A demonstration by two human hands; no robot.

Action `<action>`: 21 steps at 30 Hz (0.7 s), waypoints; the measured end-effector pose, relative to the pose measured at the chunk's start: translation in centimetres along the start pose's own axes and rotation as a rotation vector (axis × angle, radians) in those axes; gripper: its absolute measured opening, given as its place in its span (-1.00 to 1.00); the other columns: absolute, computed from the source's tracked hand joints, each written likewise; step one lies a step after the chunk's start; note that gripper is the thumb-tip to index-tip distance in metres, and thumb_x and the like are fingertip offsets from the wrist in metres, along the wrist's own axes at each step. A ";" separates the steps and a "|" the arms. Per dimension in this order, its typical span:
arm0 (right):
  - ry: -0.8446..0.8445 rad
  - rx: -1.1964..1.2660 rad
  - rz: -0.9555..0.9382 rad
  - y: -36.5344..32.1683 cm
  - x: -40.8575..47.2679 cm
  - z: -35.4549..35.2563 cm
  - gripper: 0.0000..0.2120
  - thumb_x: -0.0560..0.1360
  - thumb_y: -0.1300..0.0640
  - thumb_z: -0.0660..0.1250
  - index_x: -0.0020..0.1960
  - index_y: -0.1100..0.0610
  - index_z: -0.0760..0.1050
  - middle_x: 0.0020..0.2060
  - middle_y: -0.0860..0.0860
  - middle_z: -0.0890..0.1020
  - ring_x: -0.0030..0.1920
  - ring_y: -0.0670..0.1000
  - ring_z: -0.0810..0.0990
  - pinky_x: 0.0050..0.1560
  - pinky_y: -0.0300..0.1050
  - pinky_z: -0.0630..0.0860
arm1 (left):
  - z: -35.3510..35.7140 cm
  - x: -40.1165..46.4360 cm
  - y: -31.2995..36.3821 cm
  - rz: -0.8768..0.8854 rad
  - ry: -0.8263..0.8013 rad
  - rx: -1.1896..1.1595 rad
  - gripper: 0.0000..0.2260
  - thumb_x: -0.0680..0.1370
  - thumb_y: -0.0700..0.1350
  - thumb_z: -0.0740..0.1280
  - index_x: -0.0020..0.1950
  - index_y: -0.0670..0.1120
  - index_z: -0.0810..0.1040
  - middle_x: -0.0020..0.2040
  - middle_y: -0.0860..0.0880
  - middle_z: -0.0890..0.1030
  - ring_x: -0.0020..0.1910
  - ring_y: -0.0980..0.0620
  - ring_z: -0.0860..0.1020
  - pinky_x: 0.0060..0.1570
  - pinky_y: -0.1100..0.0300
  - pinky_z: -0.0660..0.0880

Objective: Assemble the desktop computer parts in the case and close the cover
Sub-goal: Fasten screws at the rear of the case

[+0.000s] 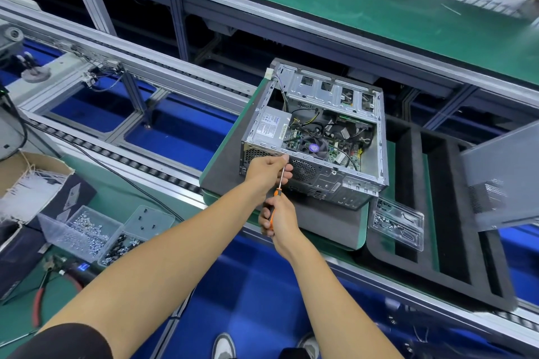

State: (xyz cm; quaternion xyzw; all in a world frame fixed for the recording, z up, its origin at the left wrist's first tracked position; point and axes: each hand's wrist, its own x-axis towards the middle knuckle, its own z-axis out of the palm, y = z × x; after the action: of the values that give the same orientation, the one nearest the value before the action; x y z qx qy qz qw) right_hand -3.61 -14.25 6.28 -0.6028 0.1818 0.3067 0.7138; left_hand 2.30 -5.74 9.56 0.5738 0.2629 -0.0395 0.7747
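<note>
While the open grey metal desktop computer case (316,137) lies on its side on a dark foam-topped green pallet (221,166) at the centre of the conveyor line, both hands work at its near rear edge. The right hand (277,217) is wrapped around the orange-and-black handle of a slim-shafted screwdriver (275,198), whose metal shaft runs up and away to the rear panel of the case. The left hand (269,167) pinches the upper part of that shaft between curled fingers, just beside the round fan grille, with the tip hidden behind the fingers. The two hands sit close together, one above the other along the tool. Inside the case, the silver power supply box (271,127) occupies the near left corner, the green motherboard with its round cooler fan (315,147) lies to its right, and the perforated silver drive cage (332,90) spans the far side. The grey sheet-metal side cover (501,181) rests apart from the case, at the right edge of the scene. A clear plastic compartment tray of small screws (396,220) lies just right of the pallet on black foam. On the green bench at near left stand clear plastic bins of silver and dark screws (96,232), red-handled pliers (43,288), and a cardboard box of white cable ties (29,183).
</note>
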 end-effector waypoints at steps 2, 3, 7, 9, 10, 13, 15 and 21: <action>0.004 0.016 -0.002 0.0 -0.1 -0.1 -0.88 0.56 0.23 0.14 -0.13 0.07 0.31 -0.48 -0.02 0.36 -0.55 -0.04 0.24 -0.58 -0.25 0.11 | 0.1 -0.2 -0.1 -0.009 -0.012 -0.021 -0.80 0.64 -0.07 0.38 0.01 -0.21 0.65 -0.20 -0.09 0.70 -0.35 0.12 0.64 -0.30 0.30 0.58; 0.005 0.027 0.001 0.0 -0.1 -0.2 -0.87 0.57 0.23 0.14 -0.14 0.06 0.30 -0.48 -0.01 0.35 -0.55 -0.04 0.23 -0.58 -0.25 0.10 | 0.0 -0.4 -0.1 -0.015 -0.028 -0.027 -0.79 0.64 -0.07 0.36 0.05 -0.22 0.64 -0.18 -0.11 0.70 -0.33 0.10 0.66 -0.28 0.29 0.59; -0.005 0.089 0.034 -0.2 -0.3 -0.4 -0.84 0.56 0.24 0.13 -0.17 0.08 0.29 -0.48 0.00 0.34 -0.55 -0.05 0.20 -0.57 -0.24 0.08 | -1.1 -0.9 -0.1 -0.059 -0.191 0.055 -0.78 0.72 -0.10 0.21 0.19 -0.17 0.59 -0.05 -0.16 0.73 -0.16 0.00 0.72 -0.14 0.18 0.66; -0.009 0.131 0.055 -0.2 -0.3 -0.2 -0.85 0.57 0.25 0.12 -0.17 0.09 0.29 -0.48 0.00 0.34 -0.56 -0.05 0.19 -0.58 -0.25 0.07 | -1.7 -1.2 -0.1 -0.067 -0.266 0.133 -0.76 0.73 -0.13 0.16 0.25 -0.16 0.58 -0.01 -0.17 0.73 -0.12 -0.02 0.72 -0.13 0.19 0.66; -0.009 0.153 0.064 -0.1 -0.3 -0.1 -0.86 0.57 0.26 0.12 -0.15 0.10 0.29 -0.48 0.00 0.34 -0.56 -0.05 0.20 -0.58 -0.25 0.07 | -1.8 -1.2 -0.1 -0.062 -0.285 0.147 -0.75 0.73 -0.14 0.16 0.28 -0.16 0.57 0.00 -0.18 0.73 -0.12 -0.02 0.72 -0.13 0.19 0.66; -0.018 0.221 0.072 0.0 -0.4 0.0 -0.91 0.55 0.27 0.11 -0.08 0.11 0.26 -0.45 0.01 0.35 -0.54 -0.06 0.20 -0.57 -0.23 0.06 | -2.2 -1.7 0.6 -0.060 -0.299 0.159 -0.74 0.73 -0.14 0.15 0.33 -0.15 0.54 0.04 -0.16 0.73 -0.06 -0.02 0.72 -0.09 0.20 0.65; -0.018 0.241 0.068 0.0 -0.4 0.0 -0.89 0.54 0.28 0.10 -0.06 0.09 0.22 -0.45 0.01 0.35 -0.54 -0.07 0.20 -0.56 -0.23 0.05 | -2.3 -2.3 1.0 -0.074 -0.302 0.217 -0.72 0.73 -0.12 0.13 0.34 -0.11 0.55 0.06 -0.09 0.74 0.04 -0.01 0.70 -0.07 0.25 0.58; 0.109 0.215 0.071 0.4 0.3 1.3 -0.86 0.56 0.23 0.08 0.10 0.12 0.32 -0.33 0.09 0.39 -0.52 -0.04 0.24 -0.54 -0.26 0.12 | -1.0 -6.0 -2.2 -0.162 -0.257 0.701 -0.62 0.70 0.02 0.05 0.35 -0.13 0.49 0.13 -0.19 0.62 -0.38 -0.02 0.55 -0.44 0.23 0.39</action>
State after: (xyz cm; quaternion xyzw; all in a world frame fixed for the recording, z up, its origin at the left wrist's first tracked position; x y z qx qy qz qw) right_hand -3.82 -12.89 6.02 -0.5318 0.2735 0.2773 0.7520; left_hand -4.03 -7.08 10.17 0.7716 0.1787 -0.2594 0.5526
